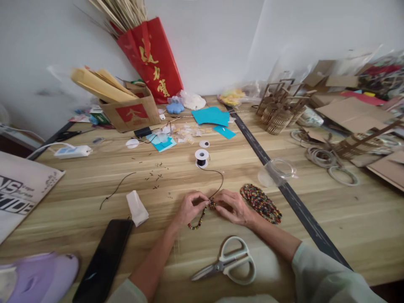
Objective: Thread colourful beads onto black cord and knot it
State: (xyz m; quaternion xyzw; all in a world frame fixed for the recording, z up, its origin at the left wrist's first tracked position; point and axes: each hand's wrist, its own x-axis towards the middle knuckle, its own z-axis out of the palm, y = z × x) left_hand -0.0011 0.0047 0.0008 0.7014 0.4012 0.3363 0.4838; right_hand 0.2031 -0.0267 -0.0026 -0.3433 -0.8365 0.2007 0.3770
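My left hand (191, 207) and my right hand (232, 207) meet at the middle of the table. Both pinch a string of small multicoloured beads (198, 223), part of which hangs in a loop below my left fingers. From between the hands a thin black cord (222, 181) curves up to a white spool (201, 158) wound with black thread. Beside my right hand lies a coiled heap of beaded strands (260, 203). White-handled scissors (227, 263) rest on the table below my hands, blades pointing left. The fingertips hide the exact spot where cord and beads meet.
A black phone (102, 261), folded white paper (137, 208) and a loose cord (118, 188) lie to the left. Clear plastic containers (276, 171) stand right, before small woven baskets (277, 113). Blue paper sheets (211, 116), a cardboard box (132, 111) and a red bag (151, 59) are behind.
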